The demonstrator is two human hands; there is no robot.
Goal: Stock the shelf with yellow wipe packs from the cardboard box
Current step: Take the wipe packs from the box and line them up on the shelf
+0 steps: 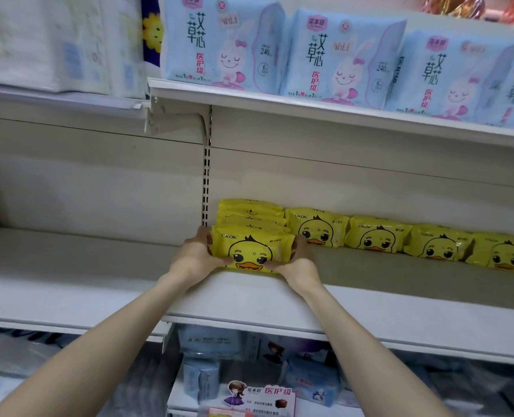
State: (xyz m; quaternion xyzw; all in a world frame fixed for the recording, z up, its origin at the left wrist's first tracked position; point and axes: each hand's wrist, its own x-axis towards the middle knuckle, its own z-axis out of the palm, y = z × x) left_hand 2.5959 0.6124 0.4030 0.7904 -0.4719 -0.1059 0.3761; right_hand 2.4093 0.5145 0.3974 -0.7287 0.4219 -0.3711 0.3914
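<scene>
Head view: yellow plastic duck-face wipe pack (251, 251) was gripped by left hand (194, 254) and right hand (300, 263); stacked packs behind (249, 214) could be toppled by pushing.

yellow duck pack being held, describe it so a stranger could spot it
On the white middle shelf, under the blue rabbit packs, runs a row of yellow duck packs. At its left end several are stacked front to back; this is the frontmost pack, the only one gripped by left hand and right hand.
</scene>
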